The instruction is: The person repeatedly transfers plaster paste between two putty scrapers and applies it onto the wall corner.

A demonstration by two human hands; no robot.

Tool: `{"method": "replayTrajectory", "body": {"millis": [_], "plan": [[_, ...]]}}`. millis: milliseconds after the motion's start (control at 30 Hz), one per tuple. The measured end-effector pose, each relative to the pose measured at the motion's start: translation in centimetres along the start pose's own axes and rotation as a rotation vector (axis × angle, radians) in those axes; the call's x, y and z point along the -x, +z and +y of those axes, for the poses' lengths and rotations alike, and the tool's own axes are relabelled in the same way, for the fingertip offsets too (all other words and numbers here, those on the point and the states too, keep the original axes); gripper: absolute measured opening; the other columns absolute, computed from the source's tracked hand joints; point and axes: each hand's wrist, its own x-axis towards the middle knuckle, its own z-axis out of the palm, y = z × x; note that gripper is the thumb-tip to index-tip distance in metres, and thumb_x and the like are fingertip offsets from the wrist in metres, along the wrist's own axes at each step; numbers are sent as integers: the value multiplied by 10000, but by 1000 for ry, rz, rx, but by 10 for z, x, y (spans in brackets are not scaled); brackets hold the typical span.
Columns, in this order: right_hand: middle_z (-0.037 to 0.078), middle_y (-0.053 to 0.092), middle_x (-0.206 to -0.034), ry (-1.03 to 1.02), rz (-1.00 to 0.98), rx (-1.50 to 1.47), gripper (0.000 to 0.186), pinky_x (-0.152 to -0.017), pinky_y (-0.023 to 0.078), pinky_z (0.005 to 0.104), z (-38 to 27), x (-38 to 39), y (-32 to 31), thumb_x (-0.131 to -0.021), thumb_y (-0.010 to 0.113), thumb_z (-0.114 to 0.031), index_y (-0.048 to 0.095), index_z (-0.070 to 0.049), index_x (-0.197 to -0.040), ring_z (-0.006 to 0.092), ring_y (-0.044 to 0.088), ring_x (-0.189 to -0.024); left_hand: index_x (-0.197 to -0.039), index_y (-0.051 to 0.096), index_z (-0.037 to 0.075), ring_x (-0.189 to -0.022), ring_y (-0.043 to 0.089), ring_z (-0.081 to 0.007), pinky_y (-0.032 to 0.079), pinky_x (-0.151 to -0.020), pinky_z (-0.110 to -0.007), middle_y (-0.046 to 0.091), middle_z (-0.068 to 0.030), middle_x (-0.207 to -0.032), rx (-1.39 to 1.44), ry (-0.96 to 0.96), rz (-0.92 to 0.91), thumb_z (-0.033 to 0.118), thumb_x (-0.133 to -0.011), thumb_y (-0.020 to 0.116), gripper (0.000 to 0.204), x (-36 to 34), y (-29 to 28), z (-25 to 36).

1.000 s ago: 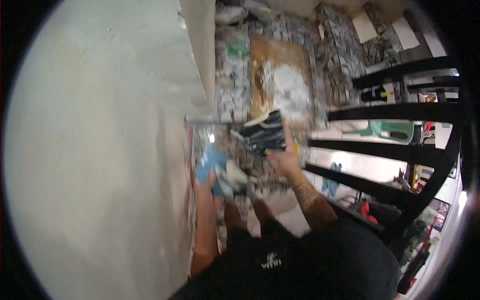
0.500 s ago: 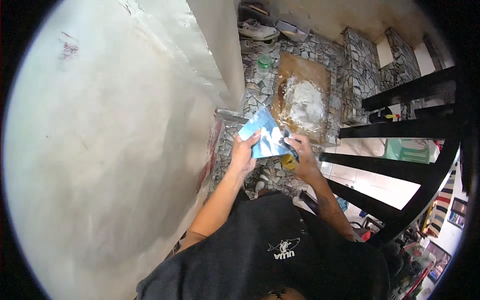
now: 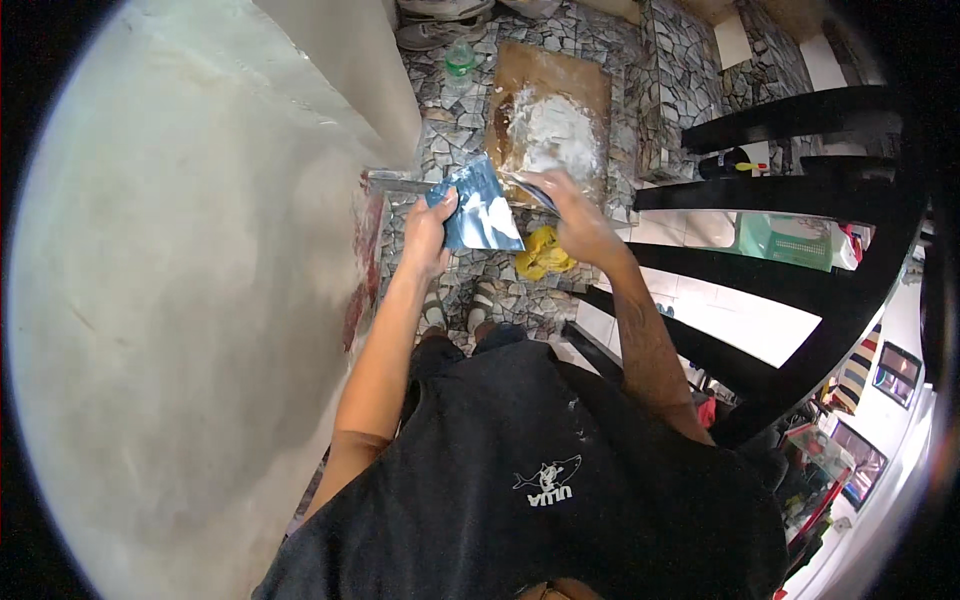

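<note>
My left hand grips a flat, shiny blue sheet by its left edge, the thumb on top. White patches show on the sheet; whether they are paste or glare is hard to tell. Just right of it, my right hand is closed round a thin, flat blade-like tool, blurred by motion, with its handle hidden in the fingers. The tool looks apart from the sheet. Beyond both hands, a brown board lies on the floor with a spread of white paste on it.
A pale wall rises close on my left. Black railing bars stand on my right, with a green plastic basket beyond them. On the stone-patterned floor are a yellow crumpled bag, a green clear container and shoes.
My view has shifted, so the floor and board appear higher and further left. My right hand with the tool has drawn away from the sheet's right edge; the left keeps its grip.
</note>
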Motion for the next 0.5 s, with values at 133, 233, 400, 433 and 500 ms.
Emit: {"method": "replayTrajectory", "body": {"millis": [133,233,400,433,500], "plan": [[188,428,-1076,-67,-160,229,539,-814,405,375,-14,-5,4,-680,419,57,423,-152,-1176,357,478,-961,-871,504,0,-606,562,-148,474,-538,-275,570,-66,-756,-124,-23,142,86,-797,516,114,1,3,-12],[169,437,-1075,44,-307,324,557,-818,399,375,-21,-2,19,-642,445,60,436,-151,-1157,346,484,-954,-833,503,-4,-580,557,-151,457,-496,-287,563,-70,-721,-155,-57,119,81,-784,522,99,-5,-12,-25],[151,475,-1061,4,-457,290,572,-845,383,381,-10,-6,64,-622,432,83,438,-146,-1146,326,477,-980,-687,516,-23,-522,540,-194,410,-393,-360,547,-97,-668,-288,-159,215,17,-725,498,59,-45,-49,-35],[151,475,-1061,5,-463,290,572,-845,383,381,-2,-5,74,-622,432,83,438,-146,-1146,326,477,-980,-687,516,-23,-522,540,-194,410,-393,-360,547,-97,-668,-285,-163,218,17,-725,498,59,-55,-52,-36],[171,520,-975,-159,-342,149,482,-810,400,381,21,-2,90,-653,429,29,494,-122,-1106,334,503,-935,-696,517,-25,-508,530,-223,417,-403,-396,531,-114,-652,-523,-212,287,12,-717,476,59,-71,-55,-40]]}}
